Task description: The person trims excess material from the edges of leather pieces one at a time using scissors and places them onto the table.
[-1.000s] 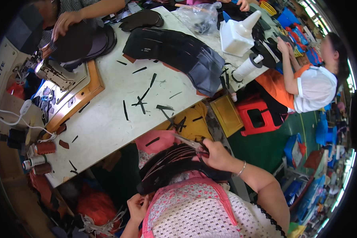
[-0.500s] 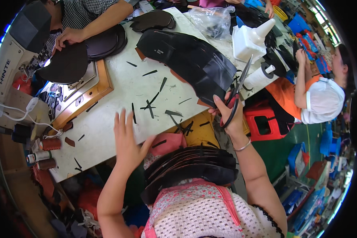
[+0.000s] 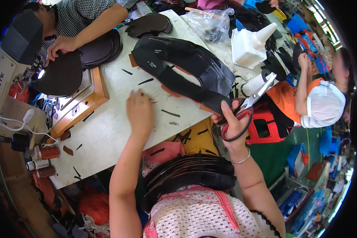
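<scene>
Scissors (image 3: 248, 109), steel-bladed with red-and-black handles, looped in right hand (image 3: 235, 129); thumb and fingers closed on near end of curved black strip (image 3: 182, 84), over white worktable (image 3: 111, 137). Left hand (image 3: 140, 115) half-curled at tabletop; cannot tell if gripping anything. Curved black stacked pieces (image 3: 192, 170) on lap.

Bottle (image 3: 246, 49) sits back right on the surface (image 3: 101, 139), spool (image 3: 254, 85) just in front, sewing machine (image 3: 8, 84) way left, stack (image 3: 194, 180) before it all.

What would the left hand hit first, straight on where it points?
Likely the thin, straight black strip just ahead on the flat white tabletop; depth unclear, the left hand might pass above.
</scene>
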The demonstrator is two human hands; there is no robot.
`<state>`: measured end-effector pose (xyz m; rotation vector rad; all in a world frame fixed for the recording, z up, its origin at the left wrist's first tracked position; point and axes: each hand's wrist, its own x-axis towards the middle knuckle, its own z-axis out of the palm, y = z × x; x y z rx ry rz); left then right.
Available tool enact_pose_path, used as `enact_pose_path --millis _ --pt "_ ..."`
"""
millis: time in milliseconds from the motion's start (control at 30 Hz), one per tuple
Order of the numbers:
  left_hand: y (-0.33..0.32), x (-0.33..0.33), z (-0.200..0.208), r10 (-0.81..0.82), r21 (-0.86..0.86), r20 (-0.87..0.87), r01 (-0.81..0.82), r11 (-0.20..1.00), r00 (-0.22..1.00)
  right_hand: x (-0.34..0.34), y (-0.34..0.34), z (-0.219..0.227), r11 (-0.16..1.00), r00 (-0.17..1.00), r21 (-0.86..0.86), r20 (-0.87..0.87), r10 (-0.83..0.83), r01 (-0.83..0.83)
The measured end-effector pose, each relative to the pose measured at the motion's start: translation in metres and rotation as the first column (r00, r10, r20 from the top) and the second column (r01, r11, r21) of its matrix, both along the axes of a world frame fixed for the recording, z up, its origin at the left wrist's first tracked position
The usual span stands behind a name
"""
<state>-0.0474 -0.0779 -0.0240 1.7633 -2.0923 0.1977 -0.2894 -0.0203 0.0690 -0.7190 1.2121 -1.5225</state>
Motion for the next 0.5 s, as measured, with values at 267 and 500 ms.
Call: enact_pose_path --millis 267,500 --pt "0.106 -0.026 0.052 0.403 0.517 -0.853 0.441 0.733 0.331 0.033 0.059 -0.046 0.990 0.990 0.031 0.013 0.138 -0.138" --pt "0.125 -0.051 0.029 0.557 0.403 -0.825 0.591 0.699 -0.096 -0.032 0.083 -0.025 0.697 0.661 0.355 -0.238 0.712 -0.623"
